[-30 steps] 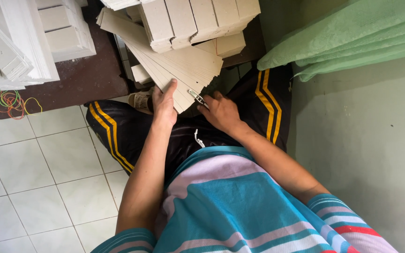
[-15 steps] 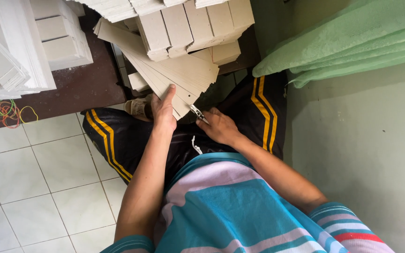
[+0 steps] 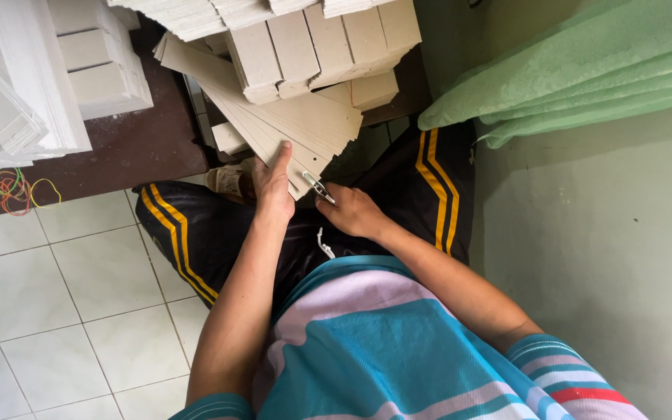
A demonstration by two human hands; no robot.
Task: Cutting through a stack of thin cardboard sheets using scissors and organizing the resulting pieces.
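Upper centre: fanned stack of grey cardboard sheets (image 3: 297,124) on dark brown surface (image 3: 130,148), under bundled cardboard strips (image 3: 313,43). Upper left: white board stacks (image 3: 17,85); coloured rubber bands (image 3: 9,190) below. Left hand (image 3: 274,187) flat on sheet edge, grip open. Right hand (image 3: 355,211) closed around metal clip (image 3: 319,188), frame centre.

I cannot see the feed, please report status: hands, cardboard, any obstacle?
Left hand flat on cardboard strips. Right hand grips metal clip at their edge. Nothing in the way.
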